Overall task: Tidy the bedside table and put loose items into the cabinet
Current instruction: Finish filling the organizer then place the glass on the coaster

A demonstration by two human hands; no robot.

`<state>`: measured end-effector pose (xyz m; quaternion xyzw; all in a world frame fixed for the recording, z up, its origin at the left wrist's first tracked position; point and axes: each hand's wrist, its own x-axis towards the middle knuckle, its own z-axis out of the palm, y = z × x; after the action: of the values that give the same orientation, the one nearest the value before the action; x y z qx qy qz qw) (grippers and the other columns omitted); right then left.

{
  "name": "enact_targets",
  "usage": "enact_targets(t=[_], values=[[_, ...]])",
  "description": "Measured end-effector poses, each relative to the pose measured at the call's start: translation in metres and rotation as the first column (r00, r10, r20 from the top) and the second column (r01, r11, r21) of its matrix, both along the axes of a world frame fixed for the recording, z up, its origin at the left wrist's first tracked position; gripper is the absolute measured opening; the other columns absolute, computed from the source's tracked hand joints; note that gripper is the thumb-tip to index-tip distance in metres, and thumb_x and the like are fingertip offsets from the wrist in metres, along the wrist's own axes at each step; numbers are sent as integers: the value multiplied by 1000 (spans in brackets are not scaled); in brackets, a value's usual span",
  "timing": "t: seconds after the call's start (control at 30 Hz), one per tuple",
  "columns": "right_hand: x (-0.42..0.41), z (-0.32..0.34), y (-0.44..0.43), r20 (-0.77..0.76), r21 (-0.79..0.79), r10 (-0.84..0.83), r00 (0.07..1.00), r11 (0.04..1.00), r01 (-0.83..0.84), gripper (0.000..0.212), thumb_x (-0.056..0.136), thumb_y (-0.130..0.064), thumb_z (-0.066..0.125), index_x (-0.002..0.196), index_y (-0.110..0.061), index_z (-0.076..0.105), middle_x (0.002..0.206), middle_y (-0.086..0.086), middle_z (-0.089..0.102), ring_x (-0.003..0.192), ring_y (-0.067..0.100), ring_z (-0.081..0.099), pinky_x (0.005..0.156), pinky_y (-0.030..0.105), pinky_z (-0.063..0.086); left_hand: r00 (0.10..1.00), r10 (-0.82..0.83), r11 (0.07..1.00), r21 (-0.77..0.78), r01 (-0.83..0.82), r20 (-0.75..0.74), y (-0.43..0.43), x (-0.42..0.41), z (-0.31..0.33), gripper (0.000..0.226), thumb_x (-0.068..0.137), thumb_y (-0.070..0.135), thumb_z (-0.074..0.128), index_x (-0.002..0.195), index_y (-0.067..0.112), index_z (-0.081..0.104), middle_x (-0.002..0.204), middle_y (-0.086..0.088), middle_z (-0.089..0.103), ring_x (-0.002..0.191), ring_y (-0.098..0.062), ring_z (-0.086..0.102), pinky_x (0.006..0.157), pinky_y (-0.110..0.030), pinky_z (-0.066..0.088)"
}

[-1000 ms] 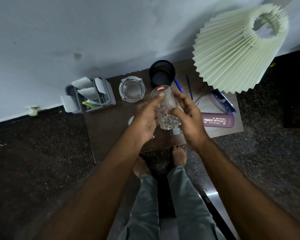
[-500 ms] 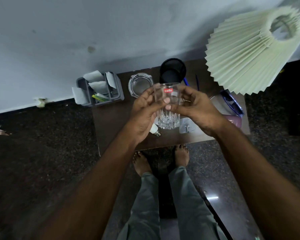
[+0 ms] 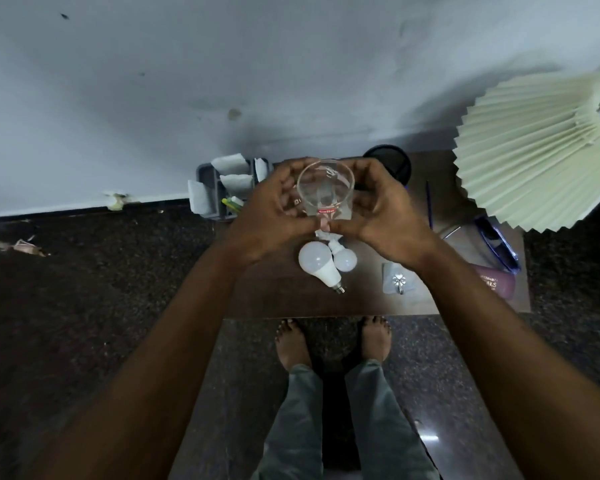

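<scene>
Hands, two of them, hold one clear glass tumbler (image 3: 326, 190) above the back middle of the brown bedside table (image 3: 274, 301). The left hand (image 3: 274, 216) and the right hand (image 3: 386, 216) each curl their fingers round its sides, and the thumbs meet under its red label. The tumbler's open mouth faces the camera, and nothing can be seen inside it.

Two white bulbs lie touching on the table just in front of the hands: one large bulb (image 3: 317, 263) and one small bulb (image 3: 345, 259). To their right lies one clear packet (image 3: 399, 282) with a metal hook in it.

One grey organizer (image 3: 206, 171) stands at the table's back left corner. It holds four white paper slips and a yellow-green item, too small to identify. One black cup (image 3: 393, 159) stands behind the right hand; its contents cannot be seen.

At the right side are one blue pen (image 3: 429, 206), one pair of blue-framed glasses (image 3: 496, 240) and one maroon spectacle case (image 3: 497, 284). One pleated lampshade (image 3: 534, 157) overhangs that side.
</scene>
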<state>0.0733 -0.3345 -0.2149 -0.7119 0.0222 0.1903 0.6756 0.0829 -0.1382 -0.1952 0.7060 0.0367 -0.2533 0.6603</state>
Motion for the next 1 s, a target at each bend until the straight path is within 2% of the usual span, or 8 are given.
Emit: enact_targets(t=[0.07,0.23,0.33,0.4,0.5,0.63,0.77,1.0], values=[[12,-3,6,69,-69,17,997,998,-12,78,65,-14,94,129,-12,49,125,-5,62,112,15,67,92,38,60,998,-3,999,42,0,67,3,7,0,79,70,-4,85,138,8,47,135,-4,63,123,-11,64,95,-24,55],[31,-12,19,165,-242,44,985,970,-2,76,61,-26,93,123,-29,48,115,-18,65,103,1,67,83,22,59,982,27,992,116,-50,187,2,16,-13,74,73,-5,82,136,13,48,135,-3,61,125,-14,62,98,-27,54],[36,-22,24,186,-300,43,982,954,15,72,64,-23,89,124,-26,49,117,-13,65,103,3,67,85,31,60,974,74,984,142,-106,215,-1,19,-27,74,72,-13,78,137,4,46,136,-12,58,126,-20,61,99,-28,54],[37,-29,26,188,-328,37,981,944,27,72,65,-22,90,125,-24,50,117,-9,66,102,5,68,85,35,60,970,78,978,173,-119,229,-2,18,-34,74,73,-13,77,138,4,45,135,-10,59,126,-18,61,100,-28,54],[35,-36,31,201,-400,39,979,916,46,75,63,-26,92,124,-29,48,115,-11,67,101,3,68,84,33,61,970,94,971,193,-138,222,-4,16,-41,73,76,-16,73,140,4,44,134,-9,59,124,-14,61,102,-32,54],[32,-46,35,236,-439,29,971,895,80,74,67,-26,91,127,-27,47,116,-8,65,103,7,66,86,34,60,973,105,965,214,-149,205,-8,16,-47,73,77,-16,72,141,4,43,135,-14,58,127,-22,60,106,-46,51],[32,-51,38,240,-450,25,970,889,88,73,69,-20,90,129,-23,48,119,-5,64,107,11,65,88,36,59,979,114,963,223,-151,171,-9,17,-49,75,77,-16,72,143,5,43,136,-14,57,127,-22,59,106,-46,51],[32,-55,38,250,-470,50,967,879,76,76,70,-21,90,132,-19,46,121,-2,64,107,12,65,88,30,58,978,107,958,246,-149,176,-9,17,-53,76,77,-16,72,143,4,42,137,-14,56,129,-23,58,106,-47,51]])
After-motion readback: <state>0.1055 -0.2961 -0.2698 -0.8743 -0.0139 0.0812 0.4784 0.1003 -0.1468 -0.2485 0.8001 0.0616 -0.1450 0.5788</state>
